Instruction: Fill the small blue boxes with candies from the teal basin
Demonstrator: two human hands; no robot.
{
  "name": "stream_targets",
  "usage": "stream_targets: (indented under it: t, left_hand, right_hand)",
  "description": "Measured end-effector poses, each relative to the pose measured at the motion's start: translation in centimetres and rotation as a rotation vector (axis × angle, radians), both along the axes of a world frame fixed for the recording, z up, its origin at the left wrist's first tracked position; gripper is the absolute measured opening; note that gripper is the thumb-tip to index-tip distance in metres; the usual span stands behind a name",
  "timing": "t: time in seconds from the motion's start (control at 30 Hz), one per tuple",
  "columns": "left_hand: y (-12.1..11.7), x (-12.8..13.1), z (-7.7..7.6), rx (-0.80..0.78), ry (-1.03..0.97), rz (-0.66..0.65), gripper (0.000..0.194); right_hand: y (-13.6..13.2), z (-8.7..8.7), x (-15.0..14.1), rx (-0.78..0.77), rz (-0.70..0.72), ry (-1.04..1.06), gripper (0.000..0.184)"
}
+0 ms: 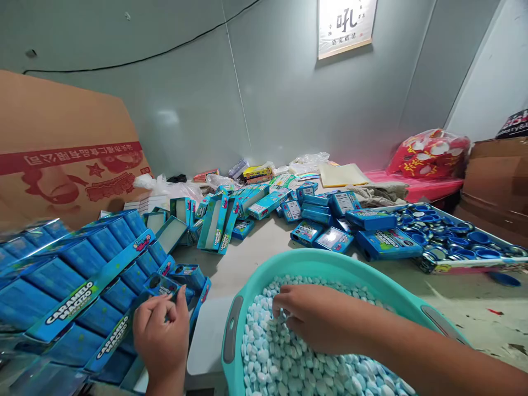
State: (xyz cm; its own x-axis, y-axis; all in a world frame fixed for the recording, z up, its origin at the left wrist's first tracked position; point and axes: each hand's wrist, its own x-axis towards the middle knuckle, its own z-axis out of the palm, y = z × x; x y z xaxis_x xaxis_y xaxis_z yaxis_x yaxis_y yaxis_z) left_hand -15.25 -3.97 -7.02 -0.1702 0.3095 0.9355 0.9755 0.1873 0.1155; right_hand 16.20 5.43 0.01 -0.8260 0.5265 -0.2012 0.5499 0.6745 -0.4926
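A turquoise basin (330, 257) holds a heap of pale blue and white candies (284, 352). My right hand (307, 313) reaches into it, fingers curled down among the candies; its fingertips are partly hidden. To the left, my left hand (163, 324) is closed at the near edge of a small blue box (160, 286) printed "Caramelo Macizo", thumb and fingers against it. Another small blue box (188, 275) sits tilted just behind, at the end of a blue display tray (202, 302). Packed display trays of small blue boxes (78, 258) stand stacked beside my left hand.
Blue cartons, some of them open trays (212, 225), lie heaped across the table (247, 258). A shallow box of blue-rimmed round lids (457, 236) stands at right. A large cardboard carton (61, 126) rises at left; a red bag (431, 154) lies at the back right.
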Motion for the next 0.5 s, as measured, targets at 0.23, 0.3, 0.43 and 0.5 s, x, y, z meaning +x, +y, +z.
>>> stream_targets:
  t: [0.23, 0.3, 0.43, 0.5]
  left_hand:
    - [0.64, 0.62, -0.59, -0.066, -0.22, 0.031, 0.048]
    - [0.81, 0.63, -0.6, -0.137, -0.27, 0.02, 0.046]
    - [1.01, 0.21, -0.59, -0.273, -0.391, -0.04, 0.025]
    - [0.94, -0.23, -0.7, -0.274, -0.472, -0.014, 0.024]
  right_hand:
    - [-0.03, -0.21, 0.04, 0.008, -0.009, -0.008, 0.038]
    - [0.0, -0.09, 0.08, 0.003, -0.003, -0.018, 0.037]
    - [0.22, 0.15, 0.19, -0.026, 0.008, -0.046, 0.036]
    - [0.38, 0.04, 0.31, -0.036, 0.017, -0.026, 0.035]
